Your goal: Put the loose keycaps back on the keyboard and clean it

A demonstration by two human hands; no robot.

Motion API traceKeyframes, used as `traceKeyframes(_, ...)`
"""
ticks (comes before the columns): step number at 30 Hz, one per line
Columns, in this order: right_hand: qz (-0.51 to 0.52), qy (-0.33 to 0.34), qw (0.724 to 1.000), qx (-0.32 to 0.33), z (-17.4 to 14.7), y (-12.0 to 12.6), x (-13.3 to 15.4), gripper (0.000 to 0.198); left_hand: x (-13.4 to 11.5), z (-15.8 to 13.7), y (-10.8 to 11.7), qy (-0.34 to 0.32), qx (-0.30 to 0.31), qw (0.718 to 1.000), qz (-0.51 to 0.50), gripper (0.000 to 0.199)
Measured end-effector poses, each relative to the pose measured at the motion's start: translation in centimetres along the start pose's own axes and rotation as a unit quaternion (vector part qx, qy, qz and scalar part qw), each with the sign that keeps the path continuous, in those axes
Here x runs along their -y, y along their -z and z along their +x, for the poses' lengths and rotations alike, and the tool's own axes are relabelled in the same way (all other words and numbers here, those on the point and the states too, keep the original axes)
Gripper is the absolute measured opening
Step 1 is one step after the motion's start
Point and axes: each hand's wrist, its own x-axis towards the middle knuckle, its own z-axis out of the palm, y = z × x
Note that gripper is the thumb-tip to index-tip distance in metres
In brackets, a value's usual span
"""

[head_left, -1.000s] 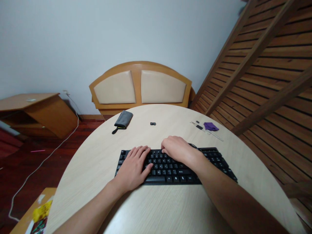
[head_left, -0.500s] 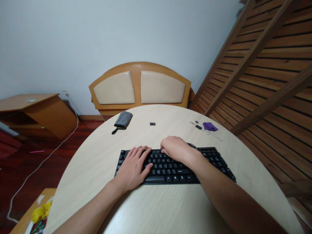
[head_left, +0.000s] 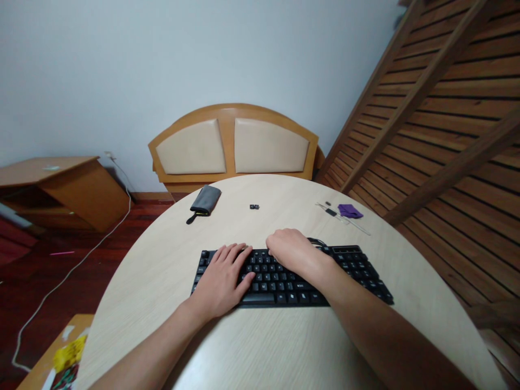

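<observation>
A black keyboard [head_left: 276, 284] lies near the front of the round table. My left hand [head_left: 221, 279] rests flat on its left part, fingers spread over the keys. Over the top row, near the middle, my right hand [head_left: 289, 249] is closed with the fingers curled under; whatever they hold, if anything, is hidden. Behind the right hand a coiled black cable [head_left: 317, 241] shows at the keyboard's back edge. Farther back on the table sit two small black keycaps [head_left: 254, 207], side by side.
A grey pouch [head_left: 206, 200] with a black loop lies back left on the table [head_left: 260, 346]. Toward the back right are a purple cloth [head_left: 350, 211], a thin wire tool [head_left: 357, 226] and small black pieces [head_left: 331, 212]. A wooden headboard [head_left: 229, 141] stands behind the table.
My right hand has shifted very slightly left, its fingers curling further under, and more of the cable shows behind it. My left hand stays where it was.
</observation>
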Motion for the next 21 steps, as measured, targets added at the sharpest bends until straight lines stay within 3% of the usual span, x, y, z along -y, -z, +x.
traceKeyframes(9,0.021,0.002,1.000,0.002,0.1,0.0,-0.5,0.023,-0.1,0.0,0.3,0.004,0.003,1.000,-0.005,0.051)
traceKeyframes(17,0.116,0.049,0.992,0.006,0.2,0.1,-3.2,0.024,-0.2,0.0,0.3,0.003,0.004,1.000,-0.007,0.050)
traceKeyframes(21,0.150,0.008,0.989,-0.011,2.1,-1.0,-4.8,0.030,-0.3,0.1,0.4,0.004,0.004,1.000,-0.008,0.050)
